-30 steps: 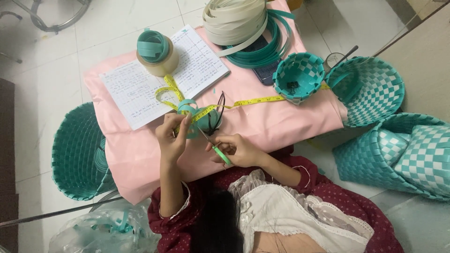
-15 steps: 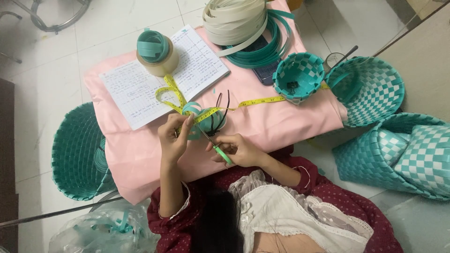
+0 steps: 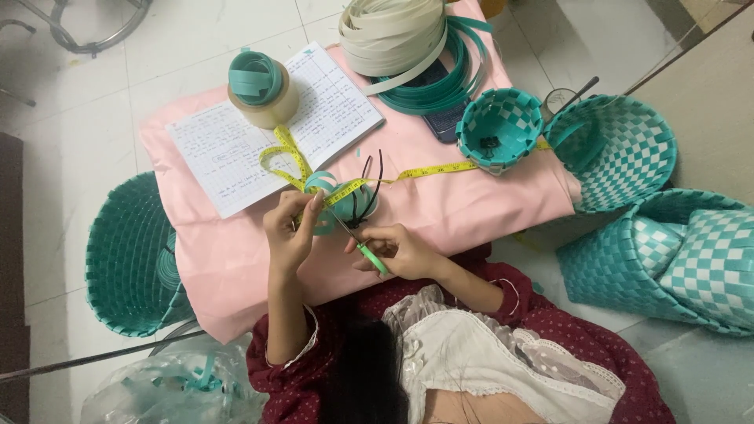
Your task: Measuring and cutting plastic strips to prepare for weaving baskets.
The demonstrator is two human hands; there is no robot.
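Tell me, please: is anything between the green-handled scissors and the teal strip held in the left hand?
Nothing visible is. The scissors in the right hand point straight at the teal strip pinched by the left hand. The yellow tape measure lies just beyond.

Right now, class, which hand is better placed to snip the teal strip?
Probably right: the right hand holds the green-handled scissors, blades at the teal strip; the left hand pinches that strip.

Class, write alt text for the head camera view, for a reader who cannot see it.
A person's right hand holds green-handled scissors to a teal strip pinched in the left hand, over a pink-covered table. On it lie an open notebook, a yellow tape measure and a small woven basket.
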